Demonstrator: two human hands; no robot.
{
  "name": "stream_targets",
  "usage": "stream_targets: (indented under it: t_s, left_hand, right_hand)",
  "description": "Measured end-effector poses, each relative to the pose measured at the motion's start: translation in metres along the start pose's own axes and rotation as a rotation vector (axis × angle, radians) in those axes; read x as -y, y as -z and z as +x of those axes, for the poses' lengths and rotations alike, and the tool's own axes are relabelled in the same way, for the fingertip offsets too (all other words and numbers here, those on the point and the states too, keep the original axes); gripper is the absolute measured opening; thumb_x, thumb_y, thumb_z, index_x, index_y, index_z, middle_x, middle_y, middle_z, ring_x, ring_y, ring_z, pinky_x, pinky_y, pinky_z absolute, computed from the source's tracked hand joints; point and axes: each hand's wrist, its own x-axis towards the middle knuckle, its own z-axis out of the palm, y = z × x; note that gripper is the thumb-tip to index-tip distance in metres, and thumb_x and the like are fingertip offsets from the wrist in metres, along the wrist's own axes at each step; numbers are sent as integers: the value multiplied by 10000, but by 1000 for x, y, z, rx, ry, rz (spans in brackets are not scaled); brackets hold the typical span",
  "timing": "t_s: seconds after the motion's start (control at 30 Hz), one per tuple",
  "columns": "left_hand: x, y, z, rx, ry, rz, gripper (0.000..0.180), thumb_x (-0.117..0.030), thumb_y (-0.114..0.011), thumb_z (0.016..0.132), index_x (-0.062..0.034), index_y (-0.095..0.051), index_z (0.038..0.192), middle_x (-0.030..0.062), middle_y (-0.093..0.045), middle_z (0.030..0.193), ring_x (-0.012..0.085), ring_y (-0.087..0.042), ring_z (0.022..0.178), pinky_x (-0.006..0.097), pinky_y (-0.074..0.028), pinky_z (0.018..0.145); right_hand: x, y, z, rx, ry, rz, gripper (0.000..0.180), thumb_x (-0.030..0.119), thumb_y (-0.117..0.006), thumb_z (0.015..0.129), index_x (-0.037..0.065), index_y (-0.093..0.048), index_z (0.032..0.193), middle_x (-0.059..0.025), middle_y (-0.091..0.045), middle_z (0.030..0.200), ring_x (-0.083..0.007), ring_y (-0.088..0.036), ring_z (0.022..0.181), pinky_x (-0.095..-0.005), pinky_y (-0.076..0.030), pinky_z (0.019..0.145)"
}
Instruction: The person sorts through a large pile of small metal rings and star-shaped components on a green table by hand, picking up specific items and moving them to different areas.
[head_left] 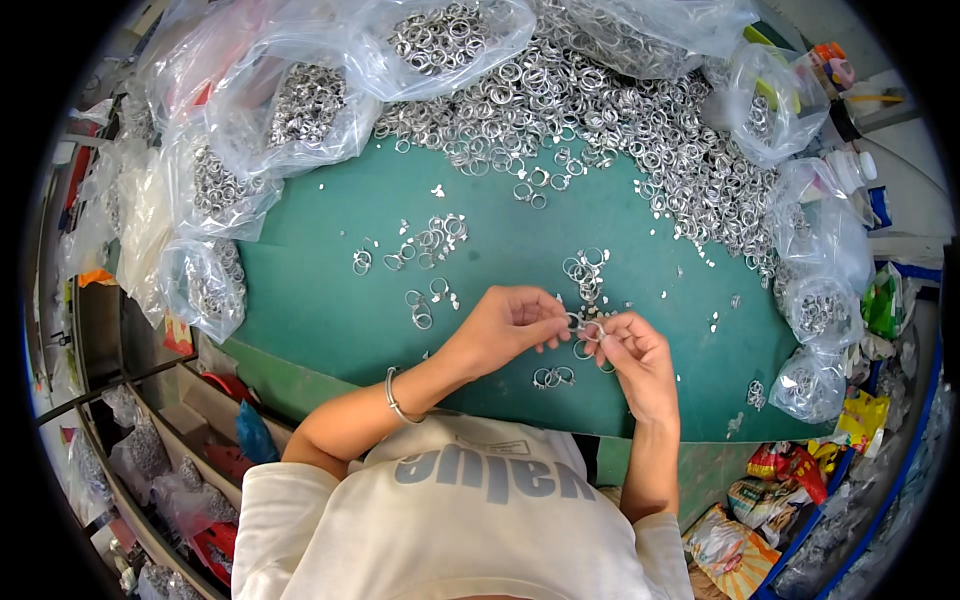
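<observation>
My left hand [515, 325] and my right hand [637, 362] meet over the green tabletop [330, 290]. Silver-coloured rings [593, 331] show between the fingertips of both hands, pinched by thumb and forefinger. Exactly how many rings each hand grips is too small to tell. Just beyond my fingers lies a small cluster of rings [586, 270], and closer to me sits a short row of rings [553, 377]. Further left, loose rings [440, 238] are scattered among small pale chips [437, 190]. A metal bangle [394, 395] circles my left wrist.
A large heap of rings [560, 95] curves along the far and right sides. Clear plastic bags of rings [310, 105] stand around the table. Drawers [185, 400] with bagged items are at the lower left; colourful packets [785, 470] lie at the lower right.
</observation>
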Motion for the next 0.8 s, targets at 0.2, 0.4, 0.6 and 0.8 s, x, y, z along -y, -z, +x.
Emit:
stream_targets:
  t_s: [0.2,0.4,0.6,0.8]
  left_hand:
    - [1,3,-9,118,128,-422,148,-110,-611,868,16,-606,945,92,-650,845,111,-606,719,219,-493,665]
    - [6,6,-13,74,147,-448,175,-137,-623,868,18,-612,948,99,-647,867,118,-613,746,238,-513,713]
    - [11,13,-34,-161,-113,-56,117,-78,-605,866,30,-616,911,81,-645,811,93,-607,741,227,-504,681]
    - [-9,44,-65,-356,-182,290,105,-54,-608,859,34,-622,914,52,-646,826,99,-605,758,236,-499,692]
  right_hand:
    - [-2,2,-1,214,-115,561,124,60,-543,882,18,-553,997,-159,-590,1063,-207,-562,896,-294,-448,695]
    - [0,-8,-5,37,16,213,161,23,-556,865,12,-530,1023,-161,-596,1024,-202,-580,842,-290,-457,703]
    - [2,-31,-8,-122,86,-56,299,-2,-551,861,-12,-461,1146,-116,-591,937,-159,-566,739,-252,-438,650]
    - [-11,-32,-11,-71,19,-59,201,38,-512,884,-10,-503,1078,-77,-544,902,-143,-527,677,-242,-421,562]
